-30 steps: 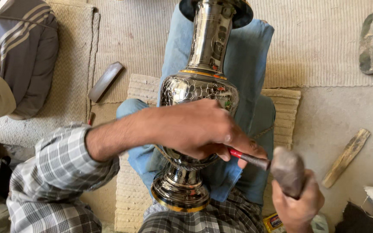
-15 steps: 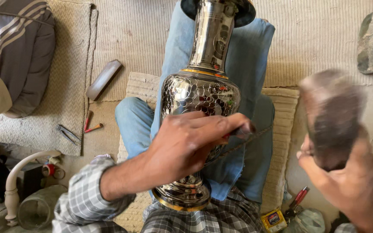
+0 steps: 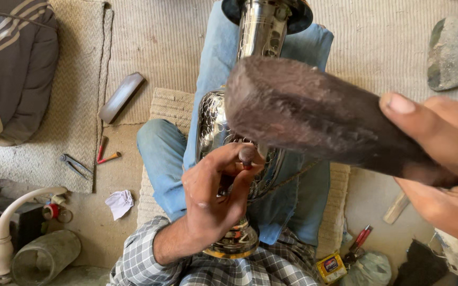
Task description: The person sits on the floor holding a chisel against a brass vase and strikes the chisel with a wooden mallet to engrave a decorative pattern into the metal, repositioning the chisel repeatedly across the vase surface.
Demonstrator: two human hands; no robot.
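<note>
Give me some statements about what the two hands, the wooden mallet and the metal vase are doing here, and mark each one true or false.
1. The right hand holds a wooden mallet raised close to the camera. True.
2. The left hand lies flat on the mat, empty. False: it pinches a small punch against the metal vase.
3. The vase rests along the person's legs in blue jeans. True.
4. The grey stone lies on the vase. False: it lies on the floor at upper right, apart from it.
5. Pliers lie on the floor at the left. True.
</note>
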